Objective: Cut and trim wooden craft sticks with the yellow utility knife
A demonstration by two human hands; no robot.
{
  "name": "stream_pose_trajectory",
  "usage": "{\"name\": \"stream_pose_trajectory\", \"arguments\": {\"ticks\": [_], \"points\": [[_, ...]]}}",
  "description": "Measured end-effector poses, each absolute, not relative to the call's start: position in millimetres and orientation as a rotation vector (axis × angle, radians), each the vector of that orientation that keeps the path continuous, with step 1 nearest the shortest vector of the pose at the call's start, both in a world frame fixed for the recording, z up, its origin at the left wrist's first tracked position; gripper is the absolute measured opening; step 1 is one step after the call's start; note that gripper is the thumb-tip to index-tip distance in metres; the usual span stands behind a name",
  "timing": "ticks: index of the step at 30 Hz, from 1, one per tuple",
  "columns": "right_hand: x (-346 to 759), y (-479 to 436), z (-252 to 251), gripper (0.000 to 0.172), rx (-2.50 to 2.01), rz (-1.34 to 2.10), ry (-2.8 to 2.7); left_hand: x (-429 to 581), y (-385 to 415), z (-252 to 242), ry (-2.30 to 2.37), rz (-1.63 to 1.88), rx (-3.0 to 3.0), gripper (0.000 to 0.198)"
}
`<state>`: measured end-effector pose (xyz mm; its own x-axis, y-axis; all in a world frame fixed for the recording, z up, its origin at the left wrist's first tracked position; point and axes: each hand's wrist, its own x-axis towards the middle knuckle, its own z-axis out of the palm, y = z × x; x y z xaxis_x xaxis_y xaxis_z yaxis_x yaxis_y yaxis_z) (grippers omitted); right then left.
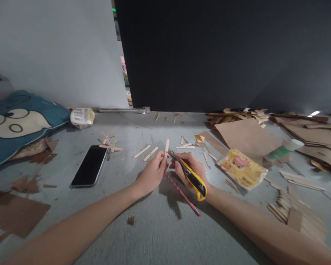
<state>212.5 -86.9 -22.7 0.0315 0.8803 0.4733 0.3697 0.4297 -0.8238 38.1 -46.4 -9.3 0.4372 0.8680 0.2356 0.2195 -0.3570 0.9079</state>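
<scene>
Clearly, your left hand had its grip clamped on a wooden stick above the worktop, while your right hand was wrapped around a yellow cutter. The stick looked light, stiff and easily split, best pinched low across its flat faces; your left hand hid its base, and whether the blade touched it was unclear.

Phone left of knife; packet right, seemingly overlapping cardboard.

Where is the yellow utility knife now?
In the head view, right of centre, the utility knife is in the right hand, its tip beside the wooden stick in the left hand.
</scene>
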Motion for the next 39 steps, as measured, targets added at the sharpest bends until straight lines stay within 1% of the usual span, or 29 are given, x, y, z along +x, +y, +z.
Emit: {"name": "stream_pose_trajectory", "arguments": {"ticks": [13,18,25,29,39], "points": [[210.9,-87.9,-17.6,0.019,-1.148,0.474,-1.599,37.1,-46.9,-8.9,0.969,0.921,1.944,0.018],[210.3,-88.5,-19.3,0.019,-1.163,0.505,-1.595,37.7,-47.5,-8.3,1.003,0.894,1.979,0.019],[208.2,-91.3,-18.8,0.019,-1.173,0.589,-1.576,37.4,-48.0,-12.2,1.174,0.808,2.027,0.025],[205.7,-91.9,-16.3,0.018,-1.167,0.591,-1.555,36.6,-48.2,-11.8,1.209,0.805,2.061,0.024],[199.0,-92.9,-11.8,0.019,-1.156,0.582,-1.569,36.6,-48.8,-13.2,1.25,0.845,2.024,0.023]]}}
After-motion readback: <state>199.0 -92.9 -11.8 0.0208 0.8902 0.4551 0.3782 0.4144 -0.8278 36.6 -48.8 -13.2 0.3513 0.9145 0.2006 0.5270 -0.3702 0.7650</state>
